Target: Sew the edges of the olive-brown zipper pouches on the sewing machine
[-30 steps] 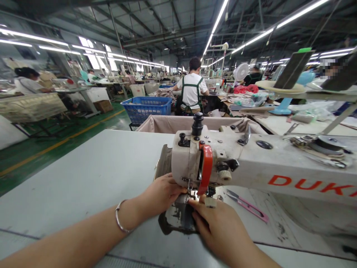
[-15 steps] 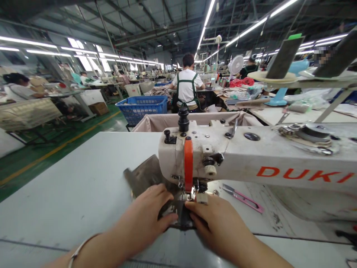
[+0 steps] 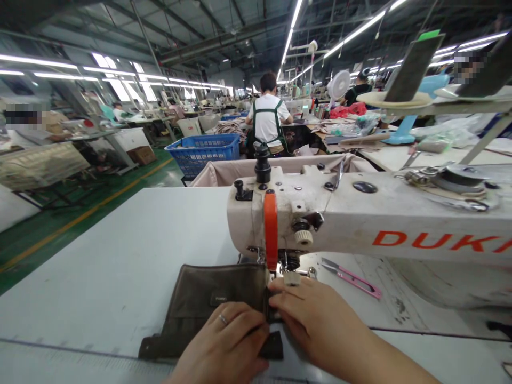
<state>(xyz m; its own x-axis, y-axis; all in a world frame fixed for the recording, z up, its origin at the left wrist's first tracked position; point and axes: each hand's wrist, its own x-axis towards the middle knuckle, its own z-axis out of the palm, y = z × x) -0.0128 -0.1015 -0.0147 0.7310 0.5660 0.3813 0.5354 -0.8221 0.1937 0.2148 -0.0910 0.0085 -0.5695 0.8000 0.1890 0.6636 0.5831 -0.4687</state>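
Observation:
A flat olive-brown fabric piece [image 3: 200, 282] with a small label lies on the table, left of and in front of the sewing machine [image 3: 336, 208]. My left hand [image 3: 230, 338], a ring on one finger, is closed over its near right part; a dark strip end shows beside the fingers. My right hand [image 3: 306, 309] has its fingers pressed together on the piece's right edge, close to the presser foot. The machine's orange guard [image 3: 271, 229] hangs just above that edge. Where the needle enters is hidden.
Pink thread snips [image 3: 354, 280] lie on the machine bed to the right. Behind the machine is a cloth-lined bin [image 3: 224, 173], with a blue basket [image 3: 206, 152] to its left. A person in a white shirt [image 3: 269, 117] sits further back. Thread cones [image 3: 414, 69] stand at right.
The fabric piece has turned and come nearer to me, lying flatter with its label in view. My left hand has moved nearer to me; my right hand stays by the presser foot.

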